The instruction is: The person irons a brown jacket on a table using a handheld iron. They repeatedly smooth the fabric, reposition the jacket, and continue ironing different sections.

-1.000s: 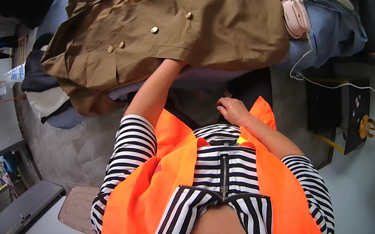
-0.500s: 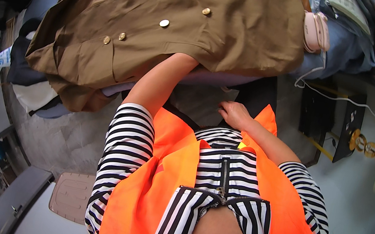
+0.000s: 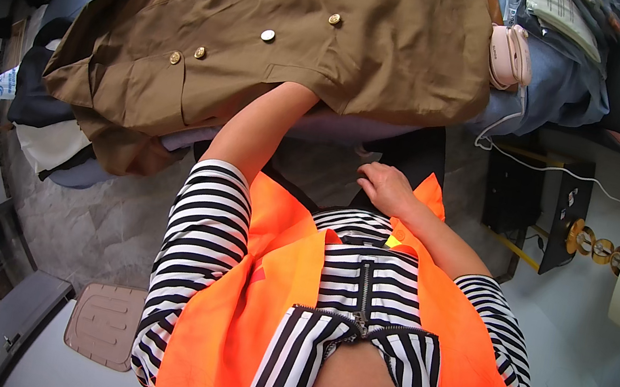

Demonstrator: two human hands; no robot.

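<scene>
A brown coat (image 3: 402, 37) with several gold-coloured buttons and one white button lies spread across the surface in front of me. My left forearm (image 3: 259, 132) reaches to a pocket-like flap on the coat's near side, and the left hand is hidden in or under the cloth there. Whether those fingers grip anything does not show. My right hand (image 3: 386, 189) hangs close to my body, below the coat's near edge and apart from it. Its fingers are loosely bent, a little apart, with nothing visible in them.
A pink handheld appliance (image 3: 511, 57) with a white cord (image 3: 569, 161) lies right of the coat on blue cloth. Plastic-wrapped packages (image 3: 566, 19) lie behind it. Dark and white garments (image 3: 48, 141) hang at the left. A black box-like stand (image 3: 568, 216) stands at the right.
The whole view has shifted slightly, so everything sits a little further left and up. My left arm stays at the pocket, and my right hand keeps about the same pose.
</scene>
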